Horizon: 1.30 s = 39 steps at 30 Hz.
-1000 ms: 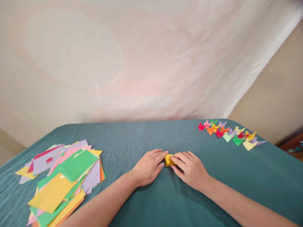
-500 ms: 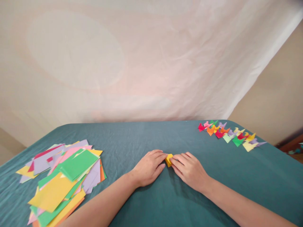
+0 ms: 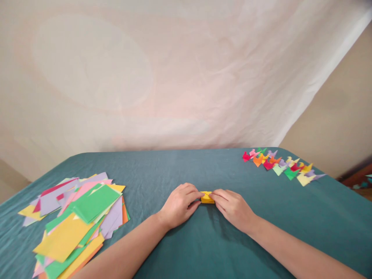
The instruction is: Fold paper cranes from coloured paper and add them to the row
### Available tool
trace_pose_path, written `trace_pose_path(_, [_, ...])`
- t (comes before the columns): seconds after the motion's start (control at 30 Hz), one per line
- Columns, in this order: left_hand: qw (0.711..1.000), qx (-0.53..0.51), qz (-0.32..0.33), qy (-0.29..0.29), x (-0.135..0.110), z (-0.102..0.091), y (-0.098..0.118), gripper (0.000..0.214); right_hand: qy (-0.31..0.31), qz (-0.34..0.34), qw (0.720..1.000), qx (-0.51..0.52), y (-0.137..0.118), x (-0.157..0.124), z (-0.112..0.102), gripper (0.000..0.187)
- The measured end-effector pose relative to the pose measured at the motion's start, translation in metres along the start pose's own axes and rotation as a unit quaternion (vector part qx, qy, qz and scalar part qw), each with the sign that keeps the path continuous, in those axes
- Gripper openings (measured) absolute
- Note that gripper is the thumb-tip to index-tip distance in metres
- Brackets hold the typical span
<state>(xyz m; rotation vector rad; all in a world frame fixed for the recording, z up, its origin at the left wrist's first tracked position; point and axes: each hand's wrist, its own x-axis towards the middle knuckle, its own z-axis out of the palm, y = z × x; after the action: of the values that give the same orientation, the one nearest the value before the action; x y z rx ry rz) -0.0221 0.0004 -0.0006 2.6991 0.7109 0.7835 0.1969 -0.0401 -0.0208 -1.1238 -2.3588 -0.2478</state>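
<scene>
While the left hand (image 3: 178, 203) and right hand (image 3: 232, 207) pinch a small folded yellow paper (image 3: 207, 197) from either end, it rests mid-surface on the teal cloth (image 3: 203, 248). Loose coloured sheets (image 3: 75, 221) lie near left; a row of folded paper pieces (image 3: 281, 164) sits far right.

The light is bright, soft and even, with no shiny glare. Faint grey shadows lie on the teal cloth table (image 3: 290, 209) under the left hand (image 3: 177, 203) and the right hand (image 3: 232, 207). The small yellow folded paper (image 3: 207, 197) looks sharp. The table's far edge bends round. The little coloured paper shapes (image 3: 281, 164) look slightly fuzzy.
</scene>
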Motion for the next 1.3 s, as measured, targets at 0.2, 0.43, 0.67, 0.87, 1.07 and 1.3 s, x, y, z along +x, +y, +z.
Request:
trace_pose_path(0.2, [1.000,-0.005,-0.018,-0.006,0.000,0.001,-0.002,0.022,-0.005,-0.017,0.999,0.040,0.000,0.002,-0.002,0.029])
trace_pose_path(0.43, [0.999,-0.023,0.024,-0.027,0.002,0.000,-0.001,0.024,-0.020,-0.019,0.998,0.054,0.002,0.002,0.001,0.025])
trace_pose_path(0.67, [0.998,-0.008,0.021,-0.051,0.003,-0.001,0.000,0.023,-0.026,-0.037,0.998,0.052,0.001,0.004,-0.002,0.020])
trace_pose_path(0.87, [0.998,0.004,0.011,-0.064,0.002,-0.001,0.001,0.022,-0.026,0.019,0.996,0.079,-0.006,0.003,-0.004,0.026])
trace_pose_path(1.07, [0.998,0.026,0.026,-0.056,0.002,-0.001,0.003,0.023,-0.015,0.042,0.993,0.110,-0.008,0.004,-0.005,0.019])
trace_pose_path(1.3, [0.998,0.036,0.008,-0.050,0.004,0.002,0.005,0.022,-0.008,0.028,0.993,0.118,-0.007,0.006,-0.005,0.019])
